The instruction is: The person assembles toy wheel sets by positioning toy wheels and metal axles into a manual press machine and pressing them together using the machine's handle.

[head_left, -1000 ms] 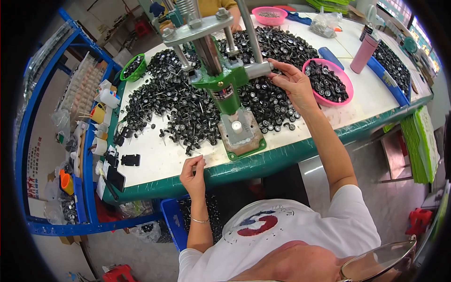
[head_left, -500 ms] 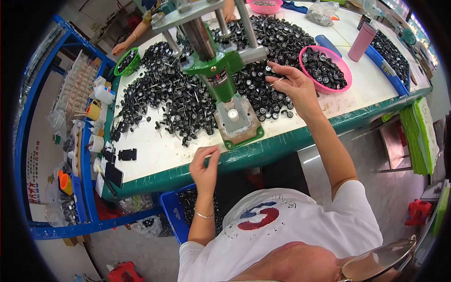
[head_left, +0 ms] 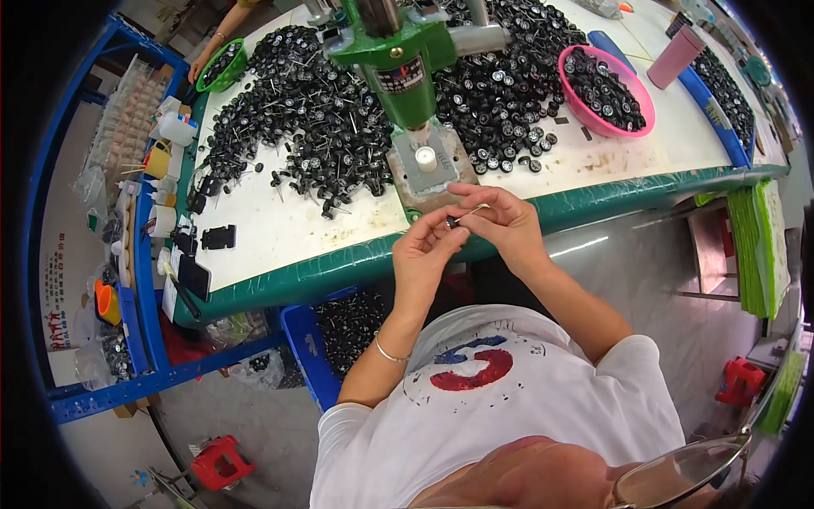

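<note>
Head view, left hand [head_left: 424, 250]: its grip is pinching a small black wheel [head_left: 450, 222].
Right hand [head_left: 500, 222]: its grip is holding maybe a thin pin [head_left: 475, 209], just before the green press [head_left: 405, 72].

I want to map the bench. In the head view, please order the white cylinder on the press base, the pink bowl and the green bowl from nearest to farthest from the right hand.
1. White cylinder, just above the right hand.
2. Pink bowl, upper right.
3. Green bowl, far upper left.

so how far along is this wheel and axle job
Done: the pink bowl holds a batch of black wheels. In hand: left hand and right hand pinch one small wheel on a thin pin in front of the green press. Left: a big loose pile of wheels covers the table.
</note>
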A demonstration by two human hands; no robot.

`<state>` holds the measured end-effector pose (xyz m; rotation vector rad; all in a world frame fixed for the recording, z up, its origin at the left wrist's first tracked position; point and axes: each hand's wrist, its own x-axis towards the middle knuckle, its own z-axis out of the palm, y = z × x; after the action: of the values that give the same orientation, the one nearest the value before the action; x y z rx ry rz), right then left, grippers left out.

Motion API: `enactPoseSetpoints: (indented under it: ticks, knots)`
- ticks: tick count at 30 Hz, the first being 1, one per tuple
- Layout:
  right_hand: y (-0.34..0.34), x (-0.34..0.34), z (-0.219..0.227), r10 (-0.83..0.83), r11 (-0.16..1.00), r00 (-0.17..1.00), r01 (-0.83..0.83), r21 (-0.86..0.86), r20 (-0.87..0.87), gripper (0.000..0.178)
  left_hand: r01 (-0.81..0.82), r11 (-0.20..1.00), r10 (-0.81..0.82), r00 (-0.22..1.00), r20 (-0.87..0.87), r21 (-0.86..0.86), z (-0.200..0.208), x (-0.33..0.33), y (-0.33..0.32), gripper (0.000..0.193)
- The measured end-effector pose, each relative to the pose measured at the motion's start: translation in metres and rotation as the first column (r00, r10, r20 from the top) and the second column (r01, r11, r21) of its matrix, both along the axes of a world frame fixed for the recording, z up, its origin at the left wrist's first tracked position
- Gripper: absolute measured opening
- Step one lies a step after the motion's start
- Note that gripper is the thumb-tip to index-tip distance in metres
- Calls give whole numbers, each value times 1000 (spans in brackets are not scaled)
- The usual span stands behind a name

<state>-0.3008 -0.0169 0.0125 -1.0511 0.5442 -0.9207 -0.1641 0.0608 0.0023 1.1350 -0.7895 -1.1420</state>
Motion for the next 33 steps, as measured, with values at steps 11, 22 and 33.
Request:
enactPoseSetpoints:
  ticks: [11, 22, 33]
  knots:
    - [-70, -23, 5, -424, 702, 762, -64, -709, -489, 19, -275, 945, 233, 946, -224, -177, 5, 55, -2, 32]
    - [-96, -15, -3, -627, 361, 671, -202, -911, -397, 22, -350, 932, 328, 926, -190, -98, -3, 70, -10, 38]
    - [-69, 21, 36, -362, 628, 843, -95, -772, -398, 23, -335, 938, 336, 942, -5, -86, -16, 77, -4, 35]
